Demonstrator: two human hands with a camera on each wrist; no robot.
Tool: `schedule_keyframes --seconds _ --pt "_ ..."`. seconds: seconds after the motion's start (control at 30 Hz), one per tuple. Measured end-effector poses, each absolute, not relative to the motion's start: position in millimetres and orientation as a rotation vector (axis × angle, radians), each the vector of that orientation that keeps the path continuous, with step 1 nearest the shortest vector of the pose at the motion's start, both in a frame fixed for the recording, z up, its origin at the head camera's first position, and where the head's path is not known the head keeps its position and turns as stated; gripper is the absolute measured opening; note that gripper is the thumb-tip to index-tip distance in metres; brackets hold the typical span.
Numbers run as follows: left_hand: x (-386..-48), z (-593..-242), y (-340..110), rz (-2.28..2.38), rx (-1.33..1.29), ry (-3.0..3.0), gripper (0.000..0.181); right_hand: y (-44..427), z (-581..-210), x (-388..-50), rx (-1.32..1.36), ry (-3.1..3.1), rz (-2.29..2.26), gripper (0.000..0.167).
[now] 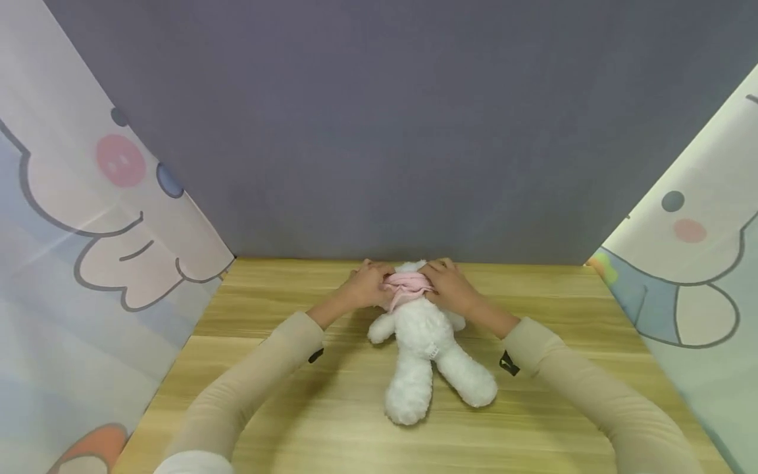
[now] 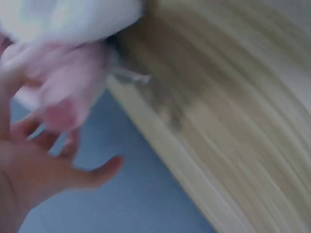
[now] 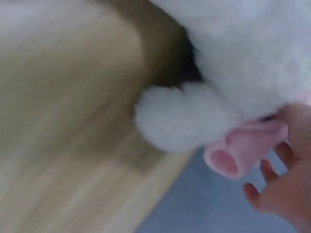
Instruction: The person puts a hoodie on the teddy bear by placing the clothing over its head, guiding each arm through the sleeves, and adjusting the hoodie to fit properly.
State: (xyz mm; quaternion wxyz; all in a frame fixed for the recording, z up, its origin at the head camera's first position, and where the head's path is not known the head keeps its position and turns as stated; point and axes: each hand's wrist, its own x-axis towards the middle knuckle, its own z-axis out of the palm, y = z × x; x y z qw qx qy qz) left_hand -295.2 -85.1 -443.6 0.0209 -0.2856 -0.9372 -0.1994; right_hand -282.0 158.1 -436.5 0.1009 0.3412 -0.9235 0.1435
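Note:
A white plush toy (image 1: 423,329) lies on the wooden table, its legs toward me and its head at the far edge. A small pink doll top (image 1: 408,284) is bunched around its head and neck. My left hand (image 1: 370,284) grips the left side of the top; my right hand (image 1: 451,289) grips the right side. In the left wrist view, the pink cloth (image 2: 60,90) lies against the fingers of the left hand (image 2: 41,165), blurred. The right wrist view shows an open-ended pink sleeve (image 3: 248,145) beside the right hand (image 3: 286,187). Most of the plush head is hidden.
The wooden table (image 1: 284,408) ends at a grey upright panel (image 1: 408,131) just beyond the toy's head. Printed cartoon cloths hang on the left (image 1: 53,276) and on the right (image 1: 699,263). Dark straps show at both sleeve cuffs.

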Motion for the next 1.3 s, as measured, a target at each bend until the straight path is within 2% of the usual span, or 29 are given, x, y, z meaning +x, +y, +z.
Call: schedule_keyframes --seconds 0.1,0.17,0.37,0.53,0.77,0.83,1.0,1.13,1.3 --pt "-298.1 -439.5 -91.3 -0.673 -0.922 -2.979 0.051 162.3 -423.5 -286.0 1.085 -2.786 0.477 0.036" --pt "-298.5 -441.9 -92.7 -0.580 -0.906 -2.975 0.052 161.3 -419.6 -289.1 1.125 -2.794 0.478 0.035" --pt "-301.4 -461.3 -89.2 -0.363 -0.730 -2.814 0.022 151.7 -431.7 -292.3 1.095 -2.722 0.224 0.036" --pt "-312.9 -457.8 -79.4 -0.450 -0.715 -2.746 0.012 148.6 -439.7 -290.0 0.920 -2.760 0.171 0.048" --pt "-313.9 -429.7 -77.4 -0.825 -0.959 -2.917 0.032 158.7 -435.6 -282.7 0.855 -2.807 0.350 0.032" --pt "-307.3 -423.2 -77.3 -0.782 -0.990 -2.899 0.034 161.9 -436.3 -278.5 0.804 -2.783 0.418 0.035" --pt "-285.9 -413.0 -71.3 -0.382 -1.041 -2.814 0.027 161.7 -433.8 -266.6 0.815 -2.622 0.414 0.038" --pt "-284.7 -412.9 -65.1 -0.245 -0.998 -2.778 0.021 153.6 -425.6 -267.1 0.883 -2.556 0.433 0.024" --pt "-285.8 -418.4 -66.4 -0.194 -1.008 -2.777 0.022 145.5 -409.3 -276.5 0.885 -2.774 0.539 0.037"
